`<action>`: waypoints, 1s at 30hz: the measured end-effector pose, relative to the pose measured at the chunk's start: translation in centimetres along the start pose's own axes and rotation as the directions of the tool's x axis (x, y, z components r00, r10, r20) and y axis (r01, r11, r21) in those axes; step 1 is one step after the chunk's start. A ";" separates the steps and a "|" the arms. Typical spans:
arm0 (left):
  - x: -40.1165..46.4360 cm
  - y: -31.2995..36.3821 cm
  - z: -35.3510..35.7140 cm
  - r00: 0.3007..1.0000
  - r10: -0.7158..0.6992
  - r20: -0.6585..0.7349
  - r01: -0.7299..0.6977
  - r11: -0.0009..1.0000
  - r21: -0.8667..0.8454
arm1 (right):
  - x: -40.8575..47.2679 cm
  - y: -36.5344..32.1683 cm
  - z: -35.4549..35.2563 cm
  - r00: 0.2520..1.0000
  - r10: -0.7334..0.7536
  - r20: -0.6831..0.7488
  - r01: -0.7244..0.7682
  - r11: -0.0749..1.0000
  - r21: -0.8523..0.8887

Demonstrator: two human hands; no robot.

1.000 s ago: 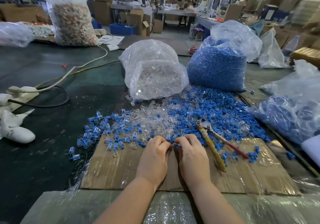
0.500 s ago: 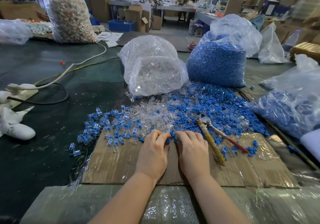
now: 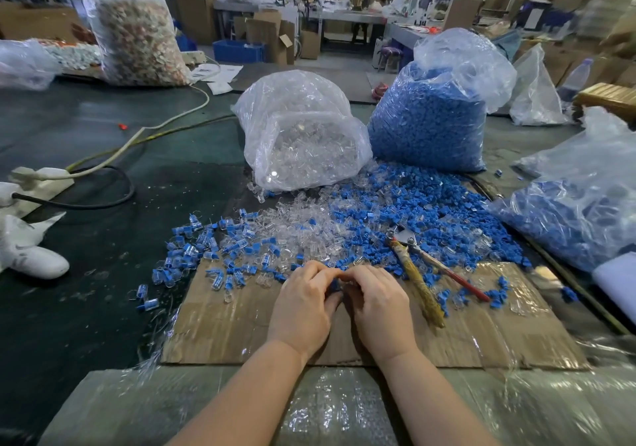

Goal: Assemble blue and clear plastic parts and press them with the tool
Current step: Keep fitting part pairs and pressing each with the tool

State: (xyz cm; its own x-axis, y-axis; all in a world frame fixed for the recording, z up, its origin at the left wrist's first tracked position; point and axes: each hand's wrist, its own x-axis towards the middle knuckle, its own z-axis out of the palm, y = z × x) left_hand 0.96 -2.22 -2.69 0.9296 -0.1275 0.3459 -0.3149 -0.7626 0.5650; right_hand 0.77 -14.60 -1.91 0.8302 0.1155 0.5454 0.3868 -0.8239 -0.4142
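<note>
Assembled pieces (image 3: 192, 252) spill off the cardboard sheet's (image 3: 234, 328) left edge. Mid-sheet, the left hand (image 3: 303, 308) and right hand (image 3: 378, 304) meet, fingers curled, pinching a blue part (image 3: 334, 285) between them. Just right, the tool (image 3: 418, 275) lies diagonally amid loose blue parts (image 3: 444, 211).

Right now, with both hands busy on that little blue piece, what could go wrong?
The blue part is pinched between the left hand and right hand; it might slip into the loose parts pile. The pressing tool lies close beside the right hand among scattered pieces, so reaching for it could knock them off the cardboard.
</note>
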 end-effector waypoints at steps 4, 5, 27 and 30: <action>0.1 0.1 -0.1 0.999 -0.035 -0.001 0.035 0.999 -0.022 | -0.1 0.1 0.0 0.999 0.040 0.015 -0.042 0.992 0.115; 0.1 0.2 -0.1 0.999 -0.042 -0.002 0.042 0.999 -0.024 | -0.1 0.2 0.0 0.999 0.046 0.016 -0.048 0.990 0.133; 0.2 0.3 -0.3 0.987 -0.136 -0.091 0.124 0.985 -0.124 | 0.1 0.1 0.5 0.986 0.154 0.068 -0.139 0.973 -0.186; 0.1 0.3 -0.3 0.987 -0.141 -0.084 0.129 0.983 -0.131 | 0.0 0.1 0.5 0.989 0.146 0.021 -0.140 0.977 -0.162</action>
State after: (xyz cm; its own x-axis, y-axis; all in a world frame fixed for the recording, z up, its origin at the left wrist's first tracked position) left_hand 0.93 -2.26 -2.24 0.9453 0.0343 0.3244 -0.2146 -0.6833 0.6979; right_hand 1.06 -14.42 -2.31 0.8860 0.0061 0.4636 0.1962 -0.9110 -0.3628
